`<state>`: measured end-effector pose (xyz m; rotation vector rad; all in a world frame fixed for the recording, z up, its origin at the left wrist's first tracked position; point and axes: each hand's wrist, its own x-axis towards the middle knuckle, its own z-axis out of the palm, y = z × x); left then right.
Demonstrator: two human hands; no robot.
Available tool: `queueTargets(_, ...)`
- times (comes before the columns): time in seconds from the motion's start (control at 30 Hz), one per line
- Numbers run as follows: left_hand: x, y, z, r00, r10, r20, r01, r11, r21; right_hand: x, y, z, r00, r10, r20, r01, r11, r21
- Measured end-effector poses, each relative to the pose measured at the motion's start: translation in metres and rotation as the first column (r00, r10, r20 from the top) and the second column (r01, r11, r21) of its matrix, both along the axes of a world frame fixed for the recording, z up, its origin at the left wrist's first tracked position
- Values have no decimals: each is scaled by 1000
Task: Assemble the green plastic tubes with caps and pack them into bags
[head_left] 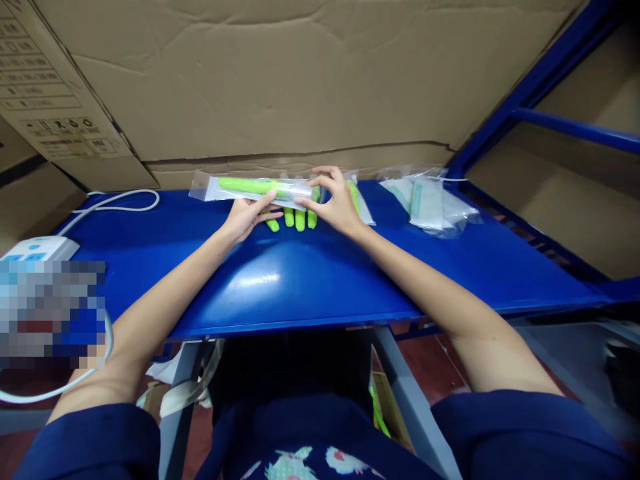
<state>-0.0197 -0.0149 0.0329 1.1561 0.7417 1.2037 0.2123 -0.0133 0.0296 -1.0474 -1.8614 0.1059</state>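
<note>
Both my hands hold a clear plastic sleeve (215, 189) with a lime-green pen-like stick (245, 185) inside, lifted a little above the far side of the blue table (320, 280). My left hand (247, 217) grips the sleeve from below near its middle, thumb on top. My right hand (334, 200) pinches the sleeve's right end with curled fingers. Under the sleeve, between my hands, several loose lime-green sticks (299, 219) lie on the table, only their near ends visible.
A pile of clear bags (430, 200) lies at the table's far right. More bagged green sticks (361, 203) sit behind my right hand. Cardboard boxes (280, 80) wall the back. A white power strip (40, 248) and its cable (120, 200) sit at left. A blue rack frame (550, 120) stands at right.
</note>
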Motion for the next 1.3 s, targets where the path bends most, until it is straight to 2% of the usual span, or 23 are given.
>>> queueTargets(0.17, 1, -2, 2, 1000, -14, 13, 15, 999, -41, -1, -3, 2, 996, 32, -89, -36, 998, -52)
queueTargets(0.33, 8, -7, 5, 995, -15, 95, 24, 995, -93, -5, -3, -2, 989, 15, -150, -25, 998, -64)
queueTargets(0.47, 11, -10, 2, 996, 14, 90, -9, 998, -61, -10, -4, -5, 987, 18, -162, -28, 998, -58)
queueTargets(0.6, 12, -11, -1, 997, -10, 71, 12, 999, -31, -9, -2, -7, 986, 36, -161, -42, 998, -36)
queueTargets(0.8, 16, -13, -3, 999, -27, 28, 28, 999, -33, -8, -2, -8, 982, -16, -187, 7, 999, -48)
queueTargets(0.9, 16, -13, -3, 999, -23, 44, 24, 999, -35, -12, -5, -5, 967, 35, -252, -57, 995, -80)
queueTargets(1.03, 13, -14, 1, 994, -79, 71, 81, 996, -30, -17, -8, -1, 940, 113, -322, -160, 979, -124)
queueTargets(1.13, 13, -15, 3, 990, -97, 100, 104, 992, -73, -18, -9, 1, 941, 101, -323, -148, 981, -125)
queueTargets(1.3, 17, -11, 3, 986, -37, 163, 64, 985, -163, -19, -11, 0, 958, 89, -272, -121, 988, -101)
